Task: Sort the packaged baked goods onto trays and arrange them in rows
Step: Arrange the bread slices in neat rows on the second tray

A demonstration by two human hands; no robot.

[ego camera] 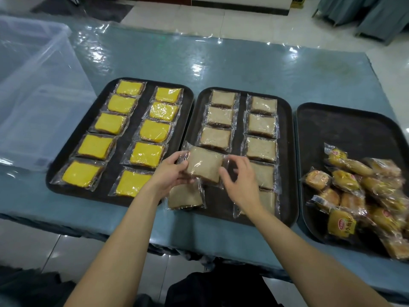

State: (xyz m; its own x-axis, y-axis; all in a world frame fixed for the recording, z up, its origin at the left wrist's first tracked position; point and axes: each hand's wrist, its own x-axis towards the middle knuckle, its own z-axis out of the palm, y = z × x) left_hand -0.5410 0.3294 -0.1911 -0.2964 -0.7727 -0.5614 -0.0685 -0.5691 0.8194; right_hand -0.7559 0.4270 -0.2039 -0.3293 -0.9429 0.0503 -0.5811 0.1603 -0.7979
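Three dark trays lie side by side on the table. The left tray (148, 100) holds two rows of yellow packaged cakes (155, 130). Two rows of brown packaged cakes (261, 126) fill the middle tray (241, 120). Above the near end of its left row, my left hand (170, 173) grips one brown packaged cake (204, 164) by its left edge. My right hand (240, 179) touches the wrapper's right edge with curled fingers. Another brown cake (184, 197) lies below it, near the tray's front. On the right tray (345, 131) sits a loose pile of yellow-wrapped buns (358, 191).
A clear plastic bin (37, 94) stands at the table's left. Shiny plastic covers the blue table (221, 63). The table's front edge runs just below the trays, with tiled floor beyond. The far half of the right tray is bare.
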